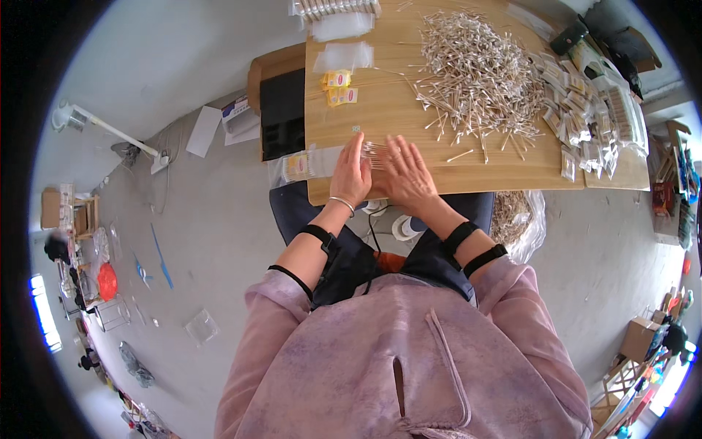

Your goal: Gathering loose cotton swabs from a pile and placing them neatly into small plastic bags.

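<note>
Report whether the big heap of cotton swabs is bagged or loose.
Loose: the cotton swabs lie criss-crossed directly on the wooden tabletop.

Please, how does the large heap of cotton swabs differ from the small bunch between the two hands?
The heap is much bigger than the bunch. The heap is tangled, pointing many ways, while the visible part of the bunch lies roughly side by side. The heap is apart from the hands; the bunch is between the left hand and right hand. Both are on the table.
</note>
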The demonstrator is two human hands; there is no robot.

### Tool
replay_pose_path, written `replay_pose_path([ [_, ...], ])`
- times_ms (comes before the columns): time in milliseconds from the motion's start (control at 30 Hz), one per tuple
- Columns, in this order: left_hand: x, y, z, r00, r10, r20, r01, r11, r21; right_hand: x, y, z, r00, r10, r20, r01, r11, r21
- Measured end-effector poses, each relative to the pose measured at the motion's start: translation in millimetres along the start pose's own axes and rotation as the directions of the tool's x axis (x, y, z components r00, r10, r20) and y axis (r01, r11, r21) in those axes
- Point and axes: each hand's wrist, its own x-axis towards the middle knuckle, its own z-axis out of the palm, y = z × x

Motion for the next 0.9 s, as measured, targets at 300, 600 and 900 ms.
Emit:
replay_pose_path([
  [300, -0.2, -2.6, 0.0, 0.989, -0.037, -0.141, 0.026, 0.997, -0.079, 27.6, 15.6, 3.7, 0.986, -0.118, 0.115, 0.129, 0.988, -0.087],
  [600, 9.3, -5.2, 11.2, 0.946, -0.203, -0.253, 0.096, 0.921, -0.378, 14.6, 15.8, 4.2, 0.976, 0.171, -0.135, -0.075, 0.844, 0.53],
  [900, 2.4, 24.1, 34.8, 0.97, -0.194, -0.148, 0.101, 0.87, -0.482, 29.5, -0.6, 22.3, 0.877, 0.425, -0.224, -0.103, 0.621, 0.777],
])
